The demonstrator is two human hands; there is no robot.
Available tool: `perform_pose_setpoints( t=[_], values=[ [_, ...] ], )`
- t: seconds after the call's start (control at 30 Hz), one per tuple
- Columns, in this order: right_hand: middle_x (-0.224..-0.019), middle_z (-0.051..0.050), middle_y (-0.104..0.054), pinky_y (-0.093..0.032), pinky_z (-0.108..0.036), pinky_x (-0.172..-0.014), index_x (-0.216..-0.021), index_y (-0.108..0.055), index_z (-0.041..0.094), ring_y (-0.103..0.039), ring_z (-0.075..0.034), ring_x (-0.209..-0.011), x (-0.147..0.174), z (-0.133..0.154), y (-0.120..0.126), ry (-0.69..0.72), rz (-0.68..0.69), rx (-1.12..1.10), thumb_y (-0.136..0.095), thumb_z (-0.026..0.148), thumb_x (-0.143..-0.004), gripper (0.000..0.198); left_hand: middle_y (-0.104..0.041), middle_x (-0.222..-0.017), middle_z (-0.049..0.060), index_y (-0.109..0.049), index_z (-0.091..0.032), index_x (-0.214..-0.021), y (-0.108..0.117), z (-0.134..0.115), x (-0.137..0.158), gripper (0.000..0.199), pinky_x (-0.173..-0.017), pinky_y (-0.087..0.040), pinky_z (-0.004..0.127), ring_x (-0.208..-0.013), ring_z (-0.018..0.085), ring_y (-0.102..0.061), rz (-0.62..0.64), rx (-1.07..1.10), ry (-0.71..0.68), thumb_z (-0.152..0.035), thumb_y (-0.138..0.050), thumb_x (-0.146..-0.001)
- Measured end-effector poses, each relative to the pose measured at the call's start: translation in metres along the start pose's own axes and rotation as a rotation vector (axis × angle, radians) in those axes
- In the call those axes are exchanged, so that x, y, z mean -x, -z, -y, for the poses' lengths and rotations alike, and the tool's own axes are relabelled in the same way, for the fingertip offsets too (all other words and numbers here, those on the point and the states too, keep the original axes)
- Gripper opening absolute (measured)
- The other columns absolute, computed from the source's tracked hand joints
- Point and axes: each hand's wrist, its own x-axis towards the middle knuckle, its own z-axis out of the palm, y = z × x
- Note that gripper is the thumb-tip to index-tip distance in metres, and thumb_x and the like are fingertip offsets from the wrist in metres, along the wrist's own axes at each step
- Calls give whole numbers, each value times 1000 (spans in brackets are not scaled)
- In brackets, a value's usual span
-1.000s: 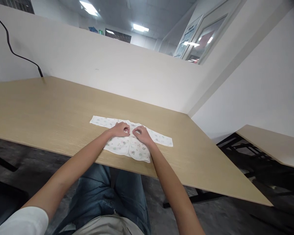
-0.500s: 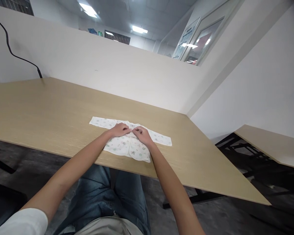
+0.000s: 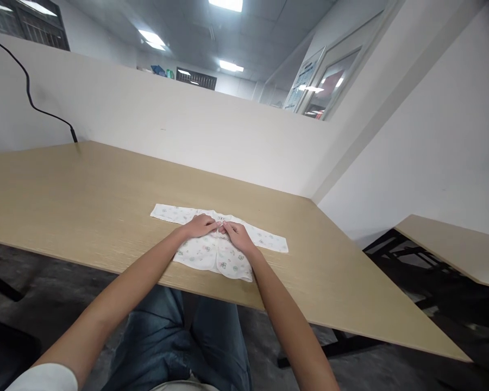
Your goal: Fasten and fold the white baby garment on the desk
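Note:
A small white baby shirt [image 3: 204,253] with a pastel print lies flat on the table, its sleeves stretched out to both sides and its neckline away from me. Below the collar, at the middle of the front, my left hand [image 3: 201,225] pinches the fabric between thumb and fingers. Close beside it, my right hand [image 3: 235,234] also has its fingers closed on the front opening. The two sets of fingertips almost meet, and what lies exactly between them is too small to make out.
The shirt lies near the front edge of a light wooden table [image 3: 118,184]. A low white partition [image 3: 187,130] borders the table's far side. At the back left stands a black flexible stalk [image 3: 51,113]. Another table [image 3: 452,244] is at the right.
The whole scene sits slightly lower in view, as the head has tilted up. Both hands stay at the shirt's front, with only small finger movements.

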Motion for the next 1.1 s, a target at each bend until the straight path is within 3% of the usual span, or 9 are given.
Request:
perform_pose_setpoints(
  t=[0.43,1.1],
  values=[
    [-87,-7,-75,-49,-33,-85,-82,-75,19,-68,-22,-87,0,3,0,-3,9,23,-45,57,-100,52,-68,-74,3,-62,-19,-68,0,0,0,64,-71,-35,30,-73,18,-59,14,-17,-12,-68,-36,-99],
    [-90,-5,-75,-46,-30,-84,-82,-76,21,-66,-20,-89,1,4,2,63,34,163,-48,38,-100,37,-58,-66,1,-58,-19,-65,1,-3,2,61,-64,-33,29,-65,16,-50,8,0,-10,-70,-42,-95]
  ],
)
